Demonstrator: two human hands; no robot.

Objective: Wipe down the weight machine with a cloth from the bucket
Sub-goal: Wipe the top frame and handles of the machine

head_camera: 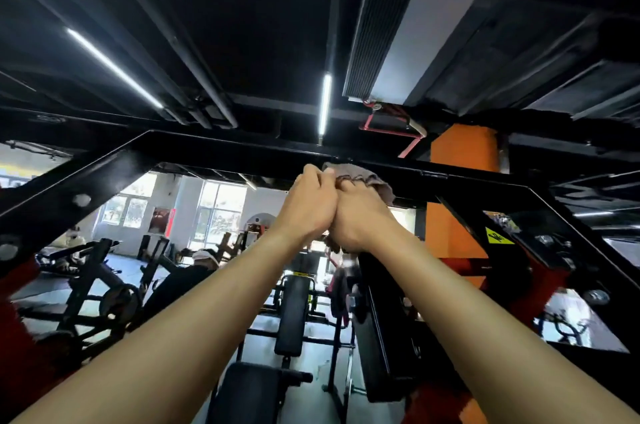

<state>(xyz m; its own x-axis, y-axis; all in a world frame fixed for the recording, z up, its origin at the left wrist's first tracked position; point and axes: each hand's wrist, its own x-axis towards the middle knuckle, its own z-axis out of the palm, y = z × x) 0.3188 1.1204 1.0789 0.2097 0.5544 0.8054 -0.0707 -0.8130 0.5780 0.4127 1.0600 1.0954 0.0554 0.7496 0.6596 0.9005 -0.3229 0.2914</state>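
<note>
- Head view: both arms reach up and forward, and the hands meet at the black top crossbar (214,146) of the weight machine.
- The cloth (369,178) is draped over that crossbar, just above the knuckles. A darker scrap of it shows below the hands, between the wrists.
- The right hand (362,221) is clenched on the cloth, its fingers buried in the folds. I judge that this hand does the pressing against the bar.
- The left hand (308,205) is curled tight against the right, fingertips at the cloth's left edge. It appears to pinch the fabric there, probably to keep the bunch from slipping off the high beam.
- The cloth looks grey-brown, thick and crumpled, like towelling. Whether it is damp cannot be told.
- The bucket is not in view.
- Beyond the frame stand an orange pillar (462,160) and other gym machines. A yellow warning sticker (498,236) sits on the machine's right-hand strut.
</note>
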